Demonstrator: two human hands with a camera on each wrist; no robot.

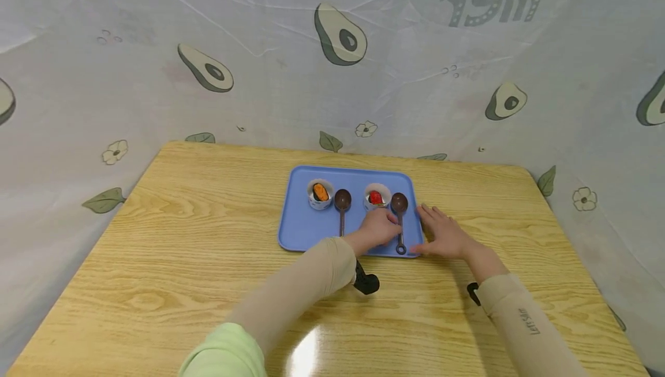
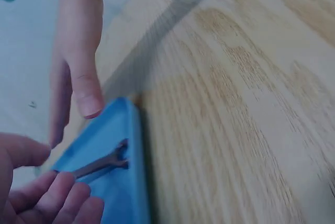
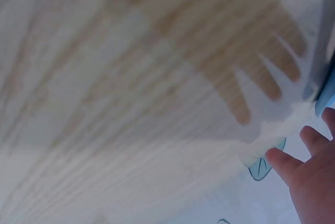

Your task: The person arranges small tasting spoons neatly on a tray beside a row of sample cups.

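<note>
A blue tray lies on the table, bearing two brown spoons and two small cups. My left hand is over the tray's front right part, fingertips at the handle of the right spoon; a gap shows between thumb and fingers in the left wrist view. My right hand is at the tray's right edge, fingers spread. Just behind my left hand stands a cup with a red-topped toy sushi. The left spoon lies beside the other cup, which holds an orange-topped piece. My left arm covers its handle end.
The wooden table extends around the tray on all sides. Behind it hangs a pale cloth printed with avocados and leaves. A black wrist-camera part juts below my left wrist.
</note>
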